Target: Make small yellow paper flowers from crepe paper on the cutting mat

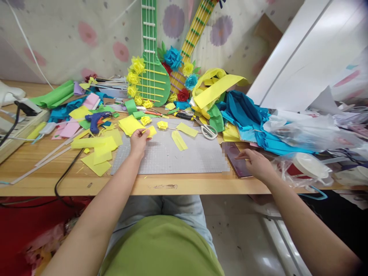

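My left hand (138, 142) is closed in a pinch on a small yellow crepe paper piece (151, 132), above the left side of the grey cutting mat (172, 163). Just behind it are a stack of yellow paper squares (129, 124) and a yellow paper flower (145, 120). Another yellow flower (162, 125) and two yellow strips (179, 140) lie further right on the mat. At the mat's right edge, my right hand (253, 160) is over a dark phone (239, 160), fingers bent and somewhat apart, fingertips at its screen. Nothing is held in that hand.
A blue glue gun (97, 120) rests among paper scraps at the left. Scissors (207, 130) lie behind the mat. Green (155, 82) and yellow (195, 34) paper guitars lean on the wall. Blue crepe paper (247, 111) and a plastic-wrapped cup (309, 168) crowd the right.
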